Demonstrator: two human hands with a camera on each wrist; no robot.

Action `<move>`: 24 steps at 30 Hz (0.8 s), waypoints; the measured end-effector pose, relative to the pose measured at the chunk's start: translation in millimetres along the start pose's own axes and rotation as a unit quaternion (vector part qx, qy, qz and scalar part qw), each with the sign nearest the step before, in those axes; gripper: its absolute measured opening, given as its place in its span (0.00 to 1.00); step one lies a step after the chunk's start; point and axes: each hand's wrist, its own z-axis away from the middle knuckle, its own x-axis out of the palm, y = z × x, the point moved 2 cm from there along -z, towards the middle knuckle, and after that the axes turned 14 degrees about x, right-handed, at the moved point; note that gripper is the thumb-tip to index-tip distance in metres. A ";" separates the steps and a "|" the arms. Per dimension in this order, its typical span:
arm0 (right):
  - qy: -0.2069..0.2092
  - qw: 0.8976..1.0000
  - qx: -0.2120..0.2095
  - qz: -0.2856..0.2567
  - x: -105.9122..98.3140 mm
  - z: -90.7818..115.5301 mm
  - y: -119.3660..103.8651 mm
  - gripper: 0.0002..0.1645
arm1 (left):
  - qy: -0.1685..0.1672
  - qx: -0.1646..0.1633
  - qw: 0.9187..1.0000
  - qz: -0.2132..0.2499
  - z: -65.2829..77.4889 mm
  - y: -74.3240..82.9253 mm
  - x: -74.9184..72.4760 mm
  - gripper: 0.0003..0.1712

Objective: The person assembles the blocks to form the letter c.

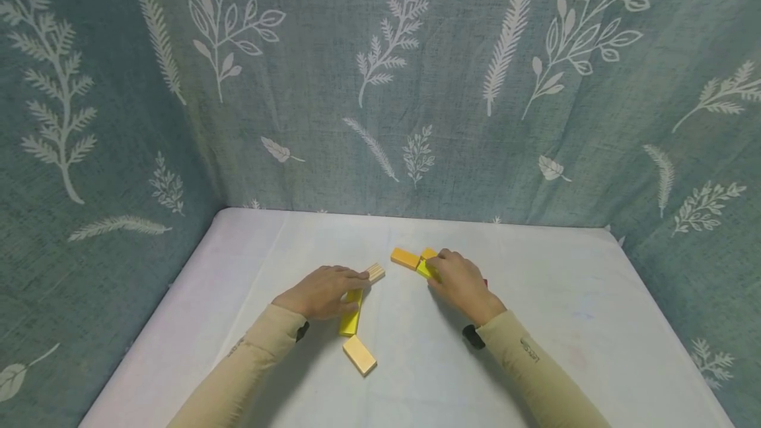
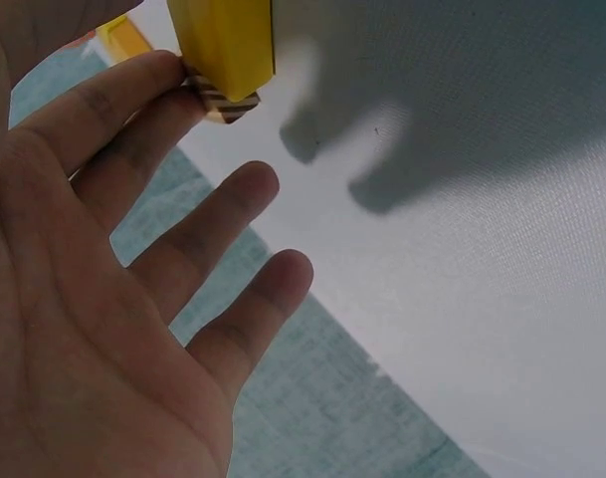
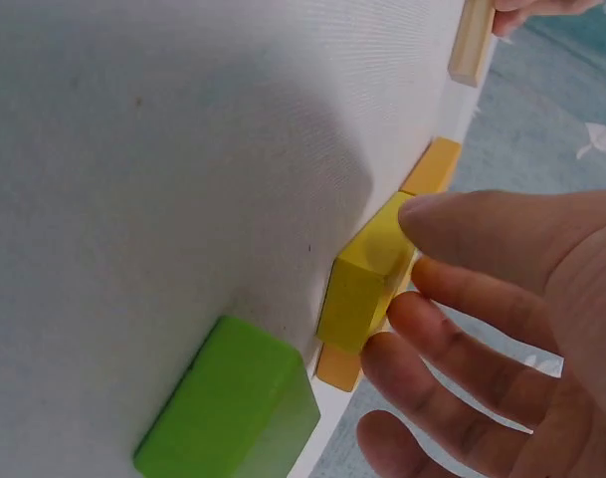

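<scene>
My left hand (image 1: pixel 327 292) reaches over a long yellow block (image 1: pixel 352 316). Its fingertips touch or nearly touch a striped wooden block (image 1: pixel 376 273) at the far end, and its thumb lies above the yellow one. In the left wrist view the fingers (image 2: pixel 208 239) are spread and fairly straight. My right hand (image 1: pixel 460 283) pinches another yellow block (image 3: pixel 367 274), thumb on one side and fingers on the other. That block sits against two orange blocks (image 1: pixel 405 258). Near this hand lies a green block (image 3: pixel 233 398), hidden in the head view.
A plain wooden block (image 1: pixel 359 355) lies near the front end of the left yellow block. Something red (image 1: pixel 485 282) peeks out behind my right hand. The white table (image 1: pixel 571 322) meets leaf-patterned curtains (image 1: pixel 333 150) at the back and sides.
</scene>
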 end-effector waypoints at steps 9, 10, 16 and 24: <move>-0.004 1.000 -0.001 -0.009 1.7 2.2 0.6 0.14 | -0.002 -0.007 1.000 0.004 -1.5 1.1 -0.4 0.27; -0.005 1.000 -0.002 -0.011 2.3 2.7 0.4 0.14 | -0.001 -0.007 1.000 0.004 -1.4 1.0 -0.4 0.27; -0.020 0.999 -0.007 -0.024 6.2 6.9 -1.3 0.15 | -0.005 -0.009 1.000 0.005 -0.5 -0.5 1.3 0.27; -0.016 0.999 0.002 -0.036 3.4 8.5 -1.4 0.28 | -0.007 -0.011 1.000 0.006 -1.2 -1.6 2.3 0.27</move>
